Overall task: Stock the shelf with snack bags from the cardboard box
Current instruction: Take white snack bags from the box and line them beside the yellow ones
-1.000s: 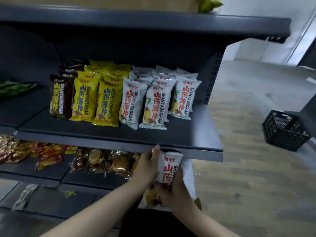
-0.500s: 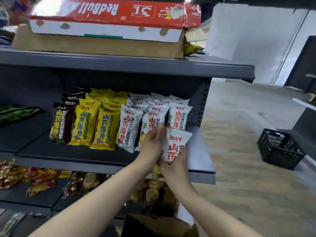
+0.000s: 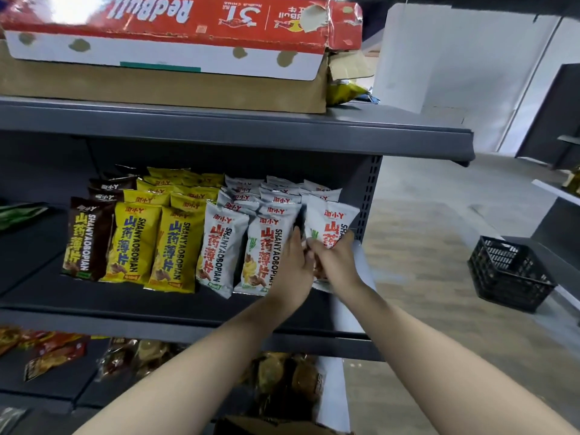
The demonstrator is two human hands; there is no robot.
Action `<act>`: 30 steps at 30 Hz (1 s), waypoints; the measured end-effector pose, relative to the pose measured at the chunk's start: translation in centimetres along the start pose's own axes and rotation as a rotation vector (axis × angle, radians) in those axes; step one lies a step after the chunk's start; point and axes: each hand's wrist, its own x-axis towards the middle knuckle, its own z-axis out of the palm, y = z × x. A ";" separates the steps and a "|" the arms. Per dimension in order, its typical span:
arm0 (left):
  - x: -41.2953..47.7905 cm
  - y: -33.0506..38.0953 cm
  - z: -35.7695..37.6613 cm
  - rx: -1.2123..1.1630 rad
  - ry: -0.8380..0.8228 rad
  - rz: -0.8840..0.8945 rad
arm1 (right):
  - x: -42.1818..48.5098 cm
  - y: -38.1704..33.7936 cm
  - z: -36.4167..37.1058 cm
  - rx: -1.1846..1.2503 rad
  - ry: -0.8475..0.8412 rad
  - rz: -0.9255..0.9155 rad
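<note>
My right hand (image 3: 337, 262) grips the white snack bag (image 3: 332, 219) low down, on the shelf (image 3: 157, 309) just ahead of my wrists; left hand (image 3: 292, 266) presses straight fingers against its edge. Likely light, puffy, slippery — I'd pinch the seams.

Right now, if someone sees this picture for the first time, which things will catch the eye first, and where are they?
The red RedBull carton, upside down on the top shelf, draws the eye first. On the middle shelf stand rows of yellow bags and white bags. At their right end the right grip holds another white packet, with the left grip close beside it.
</note>
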 end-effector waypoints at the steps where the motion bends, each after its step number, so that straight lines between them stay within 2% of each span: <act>1: 0.2 -0.8 0.6 0.062 -0.006 -0.024 | 0.7 0.0 -0.2 0.012 0.005 0.027; 4: 0.4 -2.6 2.3 0.245 -0.039 -0.047 | 2.5 0.8 0.0 0.010 -0.017 0.065; 7: 0.9 -4.1 3.6 0.254 -0.039 -0.087 | 3.3 2.0 0.8 -0.017 0.022 0.054; 11: 1.9 -4.3 4.7 0.349 0.064 -0.098 | 4.0 3.2 1.5 -0.043 0.139 0.016; 15: 2.5 -4.4 5.6 0.498 0.125 -0.143 | 4.4 3.9 2.4 -0.154 0.180 0.041; 20: 2.6 -3.9 5.3 0.385 0.112 -0.218 | 4.6 3.6 2.5 -0.375 0.217 -0.029; 25: 2.5 -2.9 5.2 0.387 0.083 -0.337 | 5.9 3.5 2.5 -0.218 0.143 -0.058; 28: 2.5 -2.7 5.1 0.371 0.077 -0.341 | 6.2 3.4 2.4 -0.245 0.092 -0.045; 30: 2.4 -2.8 5.2 0.363 0.068 -0.334 | 6.4 2.2 1.7 -0.275 0.114 -0.078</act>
